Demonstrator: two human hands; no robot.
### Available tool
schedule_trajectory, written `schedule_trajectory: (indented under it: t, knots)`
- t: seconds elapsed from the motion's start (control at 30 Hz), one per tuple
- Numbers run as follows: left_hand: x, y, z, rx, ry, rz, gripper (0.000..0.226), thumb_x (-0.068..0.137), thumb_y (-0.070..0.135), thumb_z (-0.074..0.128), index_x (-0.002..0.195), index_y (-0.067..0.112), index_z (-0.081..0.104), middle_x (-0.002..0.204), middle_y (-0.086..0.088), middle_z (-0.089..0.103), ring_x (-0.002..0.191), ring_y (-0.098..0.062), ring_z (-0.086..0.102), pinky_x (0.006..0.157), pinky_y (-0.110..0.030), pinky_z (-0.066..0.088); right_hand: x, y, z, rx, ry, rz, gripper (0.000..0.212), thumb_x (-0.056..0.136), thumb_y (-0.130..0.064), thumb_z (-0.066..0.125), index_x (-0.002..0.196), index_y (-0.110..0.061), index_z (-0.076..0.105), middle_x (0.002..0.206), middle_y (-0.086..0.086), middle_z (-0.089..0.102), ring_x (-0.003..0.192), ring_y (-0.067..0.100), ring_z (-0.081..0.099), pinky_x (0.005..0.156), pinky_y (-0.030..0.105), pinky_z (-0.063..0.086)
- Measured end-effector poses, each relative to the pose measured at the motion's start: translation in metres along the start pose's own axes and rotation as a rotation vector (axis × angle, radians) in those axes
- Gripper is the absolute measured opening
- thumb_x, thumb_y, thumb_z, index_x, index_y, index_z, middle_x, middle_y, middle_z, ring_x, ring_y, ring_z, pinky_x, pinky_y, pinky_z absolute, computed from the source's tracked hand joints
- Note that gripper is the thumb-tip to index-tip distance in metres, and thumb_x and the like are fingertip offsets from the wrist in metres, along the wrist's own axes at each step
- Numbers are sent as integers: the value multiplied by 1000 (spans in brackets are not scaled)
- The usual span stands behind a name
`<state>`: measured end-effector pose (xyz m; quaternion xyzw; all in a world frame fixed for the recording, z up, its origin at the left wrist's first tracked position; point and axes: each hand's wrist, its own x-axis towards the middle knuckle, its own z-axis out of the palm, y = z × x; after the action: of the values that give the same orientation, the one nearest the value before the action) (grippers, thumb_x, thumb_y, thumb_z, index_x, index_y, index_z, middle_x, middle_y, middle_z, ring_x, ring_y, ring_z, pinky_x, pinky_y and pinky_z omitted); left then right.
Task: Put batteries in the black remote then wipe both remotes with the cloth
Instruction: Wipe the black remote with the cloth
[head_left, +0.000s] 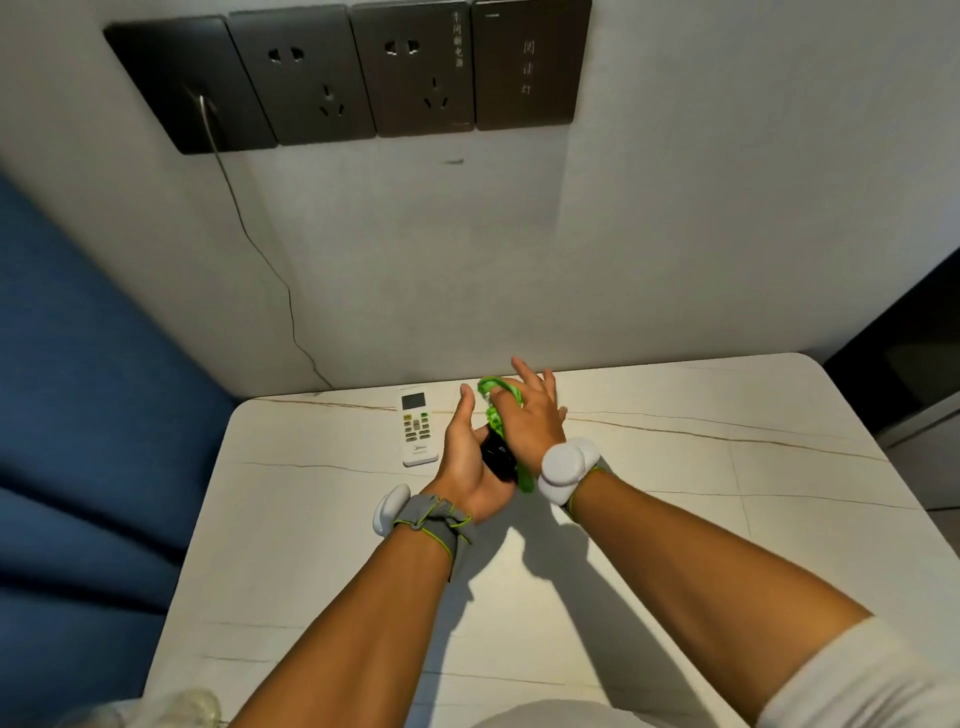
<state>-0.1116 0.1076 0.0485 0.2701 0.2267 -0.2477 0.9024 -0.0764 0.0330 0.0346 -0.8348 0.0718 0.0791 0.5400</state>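
My left hand (465, 457) cradles the black remote (497, 453) palm up, above the far middle of the white table (649, 530). Only a short dark part of that remote shows between my hands. My right hand (530, 415) lies over it with fingers spread, pressing a green cloth (493, 410) against the remote. The cloth bunches out at the top and hangs down past my right wrist. A white remote (415, 427) with a small screen and grey buttons lies flat on the table just left of my left hand, untouched. No batteries are visible.
The table stands against a grey wall with dark socket plates (358, 73); a thin cable (260, 249) runs down from the leftmost plate behind the table. A blue upholstered seat (88, 415) is at the left. White sensor pucks are strapped to both wrists.
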Motion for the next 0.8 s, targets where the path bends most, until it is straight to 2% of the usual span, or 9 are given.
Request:
schedule_trajectory:
  t: [0.07, 0.17, 0.37, 0.47, 0.53, 0.6, 0.63, 0.73, 0.8]
  knots:
    - [-1, -1, 1, 103, 17, -13, 80, 87, 70, 40, 134, 6, 54, 127, -18, 65, 118, -31, 63, 102, -42, 50, 13, -1, -8, -2, 37, 50, 32, 96, -27, 50, 124, -29, 65, 157, -8, 33, 152, 19, 5, 122, 51, -2]
    - [4, -3, 3, 141, 65, 14, 82, 88, 70, 38, 138, 6, 52, 138, -18, 57, 132, -32, 51, 118, -44, 30, 22, -4, -14, 71, 72, 86, 39, 92, -24, 54, 130, -29, 59, 153, 3, 39, 148, 25, 22, 121, 47, 16]
    - [20, 6, 8, 73, 228, 68, 82, 88, 70, 35, 131, 3, 58, 131, -20, 61, 127, -33, 53, 113, -43, 37, 6, -5, -3, 166, 53, 70, 40, 94, -18, 50, 134, -17, 54, 155, -2, 35, 150, 20, 16, 122, 42, 17]
    - [25, 8, 6, 14, 272, 86, 78, 89, 68, 39, 131, 5, 57, 138, -10, 57, 128, -24, 53, 112, -28, 37, -10, -3, 4, 208, 17, 51, 42, 95, -14, 48, 137, -17, 52, 157, -4, 33, 151, 15, 12, 123, 36, 15]
    - [23, 8, 10, 11, 233, 67, 74, 90, 69, 34, 131, 10, 54, 127, 4, 61, 113, -12, 59, 89, -12, 50, -18, -3, 6, 253, -8, 56, 44, 96, -13, 46, 140, -16, 50, 158, -4, 31, 151, 14, 12, 124, 36, 15]
    - [21, 8, 8, 203, 292, 84, 70, 92, 69, 21, 136, 22, 47, 105, 10, 60, 84, -6, 58, 54, -10, 54, -24, -2, 10, 297, -34, 71, 43, 98, -15, 45, 140, -19, 48, 158, -5, 30, 151, 13, 11, 124, 37, 14]
    - [20, 6, 7, 269, 295, 109, 68, 92, 69, 18, 138, 26, 43, 101, 9, 58, 78, -5, 55, 50, -12, 54, -26, -1, 11, 307, -33, 70, 41, 98, -16, 44, 139, -22, 49, 158, -6, 30, 151, 12, 10, 124, 39, 12]
    - [21, -1, 1, 342, 222, 146, 75, 93, 68, 18, 150, 20, 32, 95, 13, 57, 87, -4, 58, 77, -19, 48, -26, 1, 11, 294, -4, 40, 38, 98, -18, 45, 135, -29, 51, 158, -11, 28, 151, 9, 6, 124, 43, 7]
    - [21, -2, 2, 339, 174, 150, 71, 96, 62, 21, 150, 17, 32, 108, 12, 61, 116, -11, 59, 100, -28, 42, -21, 3, 8, 296, 12, 34, 40, 97, -18, 45, 133, -31, 54, 159, -11, 27, 151, 9, 5, 124, 46, 4]
